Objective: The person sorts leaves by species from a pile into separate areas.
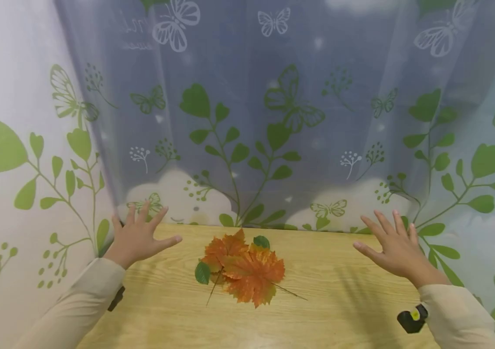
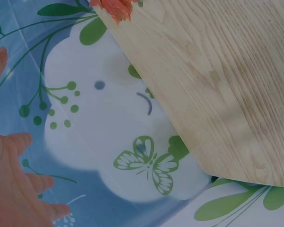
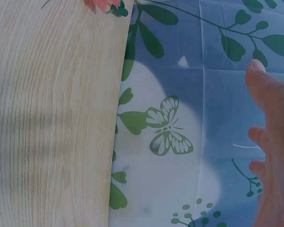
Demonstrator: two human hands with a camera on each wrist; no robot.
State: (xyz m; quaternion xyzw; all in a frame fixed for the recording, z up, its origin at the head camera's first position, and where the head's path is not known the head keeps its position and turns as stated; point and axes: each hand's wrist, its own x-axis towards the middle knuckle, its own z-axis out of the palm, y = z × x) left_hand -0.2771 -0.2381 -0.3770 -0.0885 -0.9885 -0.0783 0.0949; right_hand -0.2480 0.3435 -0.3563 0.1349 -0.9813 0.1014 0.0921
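Two orange artificial maple leaves [image 1: 253, 271] overlap on the wooden table, their thin dark stems pointing down and to the right. A small green leaf [image 1: 202, 273] lies at their left side, and another green leaf [image 1: 262, 241] peeks out behind them. My left hand [image 1: 140, 237] is held up to the left of the leaves, fingers spread and holding nothing. On the other side, my right hand [image 1: 393, 249] is likewise raised with spread fingers, apart from the leaves. Each wrist view catches only part of its hand at the edge, plus a bit of orange leaf at the top.
The light wooden table [image 1: 317, 315] ends at a far edge against a hanging curtain [image 1: 247, 121] printed with green plants and butterflies. The curtain also runs along both sides. A black wrist device [image 1: 412, 320] shows under the right sleeve.
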